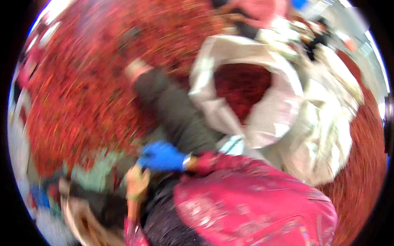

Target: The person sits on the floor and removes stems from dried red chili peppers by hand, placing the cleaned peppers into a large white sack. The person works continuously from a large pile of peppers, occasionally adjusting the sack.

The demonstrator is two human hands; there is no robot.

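Note:
My right hand in a blue glove (161,156) reaches across my lap from a red patterned sleeve. Directly beside its fingers is my bare left hand (137,181), its fingers raised towards the glove. Motion blur hides whether they touch or hold anything small. Under and around the hands lie my dark trouser legs, one leg (178,107) stretched out over a wide heap of red chilli peppers (83,92). A pale green cloth or sheet (95,172) lies beyond the hands, partly covered by chillies.
An open white woven sack (274,120) with dark red chillies inside stands beside my leg. More pale sacks (320,132) slump behind it. Another person in pink (261,12) is at the top. A pale, open sack or basket (80,215) is at lower left.

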